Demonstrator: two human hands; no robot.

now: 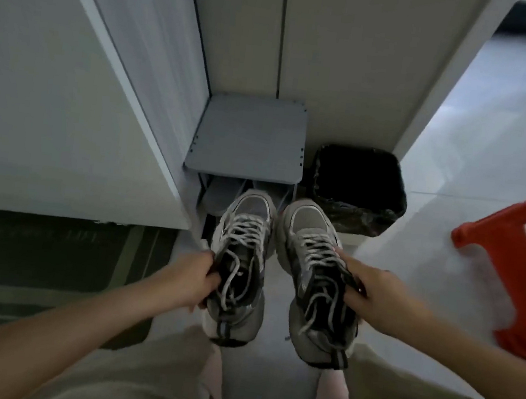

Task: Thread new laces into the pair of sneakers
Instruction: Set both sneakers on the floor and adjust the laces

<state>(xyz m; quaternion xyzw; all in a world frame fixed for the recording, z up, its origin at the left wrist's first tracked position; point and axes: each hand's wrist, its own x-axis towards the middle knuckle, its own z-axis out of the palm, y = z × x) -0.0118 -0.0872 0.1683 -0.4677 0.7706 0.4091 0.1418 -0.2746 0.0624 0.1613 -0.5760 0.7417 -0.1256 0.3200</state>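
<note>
- Fingers [211, 280] of the left hand [193, 282] curl over the collar of the left sneaker [240, 263], gripping it by the opening.
- Fingers [344, 260] of the right hand [372, 294] clamp the right sneaker [314, 282] at its collar, one finger lying along the lacing and the thumb tucked beneath.
- Both shoes hang side by side in the air above the person's knees, toes pointing away, close together but apart.
- Progress, as I judge it: barely begun. Pale laces [246, 230] are criss-crossed through the eyelets of both sneakers, with loose ends trailing into the openings. These look like the ones to come out, and no spare laces are in view.
- Left to do: strip both shoes, then thread each one afresh.
- Room nearby: a strip of bare floor runs between the legs; a dark mat [33, 254] lies to the left and a red stool [514, 250] stands to the right, well apart from the shoes.
- Farther off, a low grey shoe rack [249, 138] sits just beyond the toes, with a black-lined bin [359, 184] beside it.
- White cabinet panels [53, 90] close in the left side and the back, so the freest space is rightward over the pale floor.
</note>
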